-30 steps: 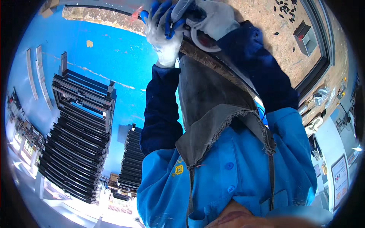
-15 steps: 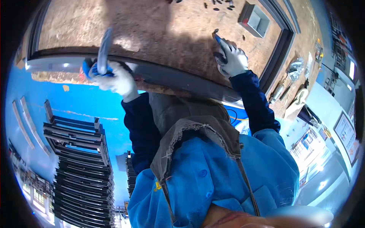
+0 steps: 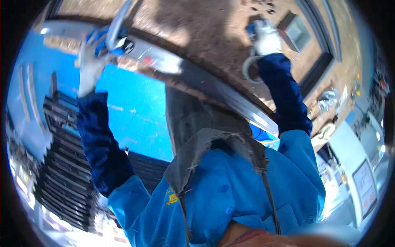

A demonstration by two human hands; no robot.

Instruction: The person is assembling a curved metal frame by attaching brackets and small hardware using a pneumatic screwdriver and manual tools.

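Two gloved hands, white with blue fingers, work over a dark metal frame (image 3: 214, 84) on a wooden board. My left hand (image 3: 92, 59) is at the near rail, its blue fingers closed around a grey bar-like tool (image 3: 117, 24), which is blurred and rises away from me. Just right of those fingers is a small round dark disc (image 3: 128, 46). My right hand (image 3: 266, 39) is inside the frame, beside a small open metal box (image 3: 295, 32). Its fingers are smeared and partly hidden, so any held item does not show. A pale ring-shaped thing (image 3: 250, 70) lies by the right wrist.
Several small dark pieces (image 3: 263, 7) lie on the board beyond my right hand. A clear plastic bag (image 3: 328, 99) and tools are on the board's right side. Dark metal frames (image 3: 66, 164) stand stacked at lower left, over a blue floor (image 3: 138, 107).
My right hand has moved away from me and right, close to the metal box. My left hand has shifted left and away with the grey tool. The whole view has tilted and blurred.
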